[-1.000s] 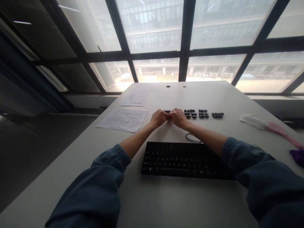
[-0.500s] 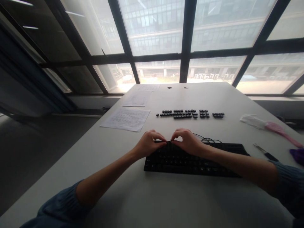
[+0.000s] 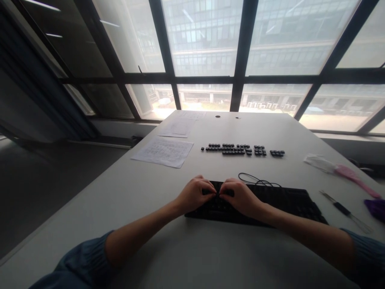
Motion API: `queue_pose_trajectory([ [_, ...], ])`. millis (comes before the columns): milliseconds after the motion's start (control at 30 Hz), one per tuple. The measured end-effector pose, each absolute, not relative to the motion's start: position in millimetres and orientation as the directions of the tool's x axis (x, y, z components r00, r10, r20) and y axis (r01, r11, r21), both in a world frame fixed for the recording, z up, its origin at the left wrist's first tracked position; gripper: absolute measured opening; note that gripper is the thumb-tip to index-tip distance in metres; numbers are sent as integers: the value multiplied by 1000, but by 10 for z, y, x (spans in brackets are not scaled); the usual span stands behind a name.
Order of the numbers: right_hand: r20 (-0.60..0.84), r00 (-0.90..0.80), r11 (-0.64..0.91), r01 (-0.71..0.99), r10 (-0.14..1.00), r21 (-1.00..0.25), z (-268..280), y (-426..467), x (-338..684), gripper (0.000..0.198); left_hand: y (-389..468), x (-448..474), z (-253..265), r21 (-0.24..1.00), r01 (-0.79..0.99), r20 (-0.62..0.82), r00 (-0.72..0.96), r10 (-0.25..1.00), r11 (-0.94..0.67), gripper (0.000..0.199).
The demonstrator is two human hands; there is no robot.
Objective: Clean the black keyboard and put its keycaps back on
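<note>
A black keyboard [image 3: 288, 200] lies near the front of the white table, its cable looped behind it. Over its left half, my left hand [image 3: 197, 194] is closed in a pinch, thumb and fingertips at the keys. My right hand [image 3: 240, 196] pinches close beside it, the fingertips of both hands nearly meeting. Whatever is between the fingers is too small and dark to make out. Behind the keyboard, loose black keycaps [image 3: 233, 152] stand in rows and small groups.
Printed sheets of paper [image 3: 164, 151] lie at the table's left. To the right are a wire-ended tool with a dark handle [image 3: 342, 208], a pink and white item [image 3: 349, 174] and a purple cloth-like thing [image 3: 375, 208]. Large windows [image 3: 204, 40] stand behind the table [image 3: 168, 257].
Both hands have moved from the keyboard's back edge toward me, onto the keys, still pinching. The keyboard has turned slightly, its right end nearer. My view has shifted a little.
</note>
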State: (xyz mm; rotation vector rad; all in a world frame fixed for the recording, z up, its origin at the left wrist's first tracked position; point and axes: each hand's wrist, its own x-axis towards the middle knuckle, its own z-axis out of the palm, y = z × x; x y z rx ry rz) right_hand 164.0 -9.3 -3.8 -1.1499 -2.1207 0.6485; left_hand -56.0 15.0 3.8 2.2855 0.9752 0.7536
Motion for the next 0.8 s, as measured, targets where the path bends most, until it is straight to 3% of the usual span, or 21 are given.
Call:
queue_pose_trajectory([
  [300,393,-436,583,516,809,-628,-124,-160,1635,14,92,-558,-2,498,489,342,649,680,-717,11],
  [533,392,-478,618,604,786,-504,-108,-229,1652,14,71,-574,74,330,487,347,734,583,-809,16],
  [800,372,-521,639,654,769,-405,-82,-234,1621,15,58,-577,46,279,480,338,761,553,-831,21],
])
